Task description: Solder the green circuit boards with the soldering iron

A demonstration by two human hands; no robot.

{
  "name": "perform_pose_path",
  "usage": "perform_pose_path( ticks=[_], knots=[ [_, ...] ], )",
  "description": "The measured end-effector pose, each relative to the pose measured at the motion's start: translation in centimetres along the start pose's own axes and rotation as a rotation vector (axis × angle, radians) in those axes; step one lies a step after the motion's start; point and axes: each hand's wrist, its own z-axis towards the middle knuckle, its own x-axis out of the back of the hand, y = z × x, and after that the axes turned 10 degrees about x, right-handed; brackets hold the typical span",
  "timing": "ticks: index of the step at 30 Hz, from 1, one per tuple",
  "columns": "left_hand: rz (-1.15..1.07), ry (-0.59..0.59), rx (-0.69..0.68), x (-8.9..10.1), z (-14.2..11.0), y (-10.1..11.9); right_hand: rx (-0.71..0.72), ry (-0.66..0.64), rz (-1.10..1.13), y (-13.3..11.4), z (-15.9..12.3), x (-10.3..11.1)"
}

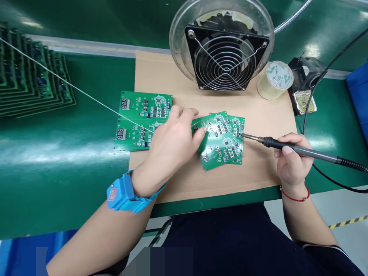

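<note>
My right hand (294, 159) grips a soldering iron (304, 150) like a pen, its tip at the right edge of a green circuit board (220, 142). This board lies askew over another circuit board (240, 124), which is partly covered. From the upper left, a thin solder wire (77, 89) runs into my left hand (179, 132), which is closed around it beside the board's left edge. Part of the wire is hidden under the hand. A further green board panel (133, 130) with digit displays lies left of that hand and partly beneath it. A blue wrist strap (126, 193) circles my left wrist.
A fan with a wire guard (225, 69) stands behind the boards on a cardboard sheet (184, 184). At the back right are a tape roll (274, 82) and an iron stand with a sponge (305, 102). Several circuit boards (37, 76) stand racked at left. The iron's cable (330, 180) loops at right.
</note>
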Motion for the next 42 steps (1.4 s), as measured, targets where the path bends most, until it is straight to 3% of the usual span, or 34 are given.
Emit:
perform_pose_path(
  ticks=[3,7,10,13,19,23,27,30,32,36,39,42],
  knots=[
    [0.043,-0.045,0.012,-0.6,0.2,-0.4,0.010,0.010,-0.006,0.1,0.0,0.0],
    [-0.072,-0.130,0.046,-0.3,0.6,-0.4,0.020,0.065,0.002,0.3,0.0,0.0],
    [-0.172,-0.196,0.052,0.1,0.6,0.3,0.033,0.120,0.041,0.3,0.0,-0.1],
    [-0.184,-0.183,0.041,0.0,0.1,1.3,0.037,0.141,0.045,0.2,0.0,-0.1],
    [-0.071,-0.182,0.045,0.1,-0.7,2.5,0.040,0.032,0.025,0.2,-0.3,-0.1],
    [-0.315,-0.117,0.053,0.3,-0.1,1.8,0.093,-0.022,-0.046,0.4,-0.8,-0.3],
    [-0.607,-0.239,-0.049,-0.1,0.1,1.2,0.193,-0.044,-0.115,0.6,-1.2,-0.2],
    [-0.650,-0.282,-0.140,-0.2,-0.1,1.3,0.246,-0.041,-0.135,0.8,-1.2,-0.1],
    [-0.564,-0.220,-0.239,-0.1,-0.2,1.3,0.243,-0.030,-0.145,0.8,-1.2,-0.1],
    [-0.266,0.067,-0.421,-0.6,-0.2,1.2,0.217,-0.060,-0.171,0.5,-1.2,-0.2],
    [-0.130,0.201,-0.442,-1.2,-0.2,1.0,0.222,-0.094,-0.182,0.4,-1.1,-0.4],
    [-0.090,0.234,-0.440,-1.5,-0.1,0.9,0.217,-0.124,-0.204,0.2,-1.0,-0.5]
  ],
)
